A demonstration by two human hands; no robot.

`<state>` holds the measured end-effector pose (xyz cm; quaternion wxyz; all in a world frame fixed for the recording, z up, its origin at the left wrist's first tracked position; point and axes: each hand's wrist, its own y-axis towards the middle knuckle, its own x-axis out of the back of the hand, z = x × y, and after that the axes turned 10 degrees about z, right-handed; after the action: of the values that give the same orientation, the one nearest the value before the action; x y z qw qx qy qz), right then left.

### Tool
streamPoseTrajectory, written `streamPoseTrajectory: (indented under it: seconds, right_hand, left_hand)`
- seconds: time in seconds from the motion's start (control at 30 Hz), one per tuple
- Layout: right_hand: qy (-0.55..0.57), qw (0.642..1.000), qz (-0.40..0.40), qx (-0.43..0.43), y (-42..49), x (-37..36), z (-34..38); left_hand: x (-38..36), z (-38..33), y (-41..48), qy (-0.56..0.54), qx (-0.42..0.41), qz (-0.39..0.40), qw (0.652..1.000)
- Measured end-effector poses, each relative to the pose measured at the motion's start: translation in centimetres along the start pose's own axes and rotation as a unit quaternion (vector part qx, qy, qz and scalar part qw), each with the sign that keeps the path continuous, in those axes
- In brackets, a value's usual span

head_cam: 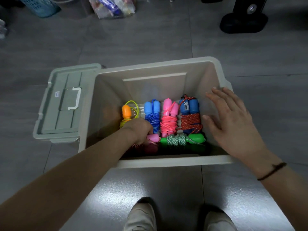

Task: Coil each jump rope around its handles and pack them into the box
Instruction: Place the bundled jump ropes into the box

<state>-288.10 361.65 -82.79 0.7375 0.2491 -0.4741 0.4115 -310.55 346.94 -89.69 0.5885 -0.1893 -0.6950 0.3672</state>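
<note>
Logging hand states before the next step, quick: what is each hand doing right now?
Left hand: down inside the box, closed on the pink-handled rope.
Right hand: open, fingers spread, holding nothing.

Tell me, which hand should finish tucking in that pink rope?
Probably the left hand. It is already down inside the box, resting on the pink rope. The right hand is open, over the box's right side.

Grey tiled floor (150,39) carries beige box (166,161), lid (55,117) beside; basket (40,5), probably.
</note>
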Motion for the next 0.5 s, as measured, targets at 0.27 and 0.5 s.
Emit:
streamPoseTrajectory:
  seconds: [0.27, 0.5]
  right_hand:
    - [0.006, 1.000, 0.002, 0.008, 0.07, -0.16, -0.22]
    - [0.023, 0.999, -0.026, -0.029, -0.19, -0.07, -0.05]
  left_hand:
    - [-0.18, 0.44, -0.13, -0.048, 0.001, -0.014, 0.999]
    - [0.07, 0.30, -0.43, -0.065, -0.005, 0.004, 0.998]
